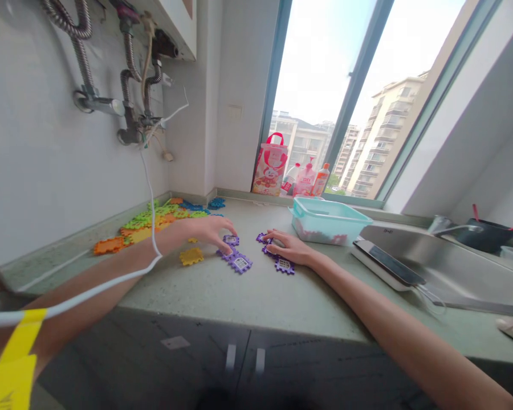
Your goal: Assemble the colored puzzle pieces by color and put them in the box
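Several purple toothed puzzle tiles [240,262] lie on the grey-green counter [256,296] between my hands. My left hand [209,230] reaches from the left, fingers curled down onto a purple tile [231,240]. My right hand [288,247] comes from the right, fingers pressed on purple tiles at the group's right side, with one tile [284,265] just under the palm. A lone yellow tile [191,256] lies beside my left wrist. Whether either hand grips a tile or only presses on it does not show.
A heap of green, orange, yellow and blue tiles [154,222] lies along the left wall. A teal plastic tub [329,219] stands behind my right hand. A steel sink [444,256] is at the right. A white cable [151,228] hangs over my left arm. Bottles [305,179] stand at the window.
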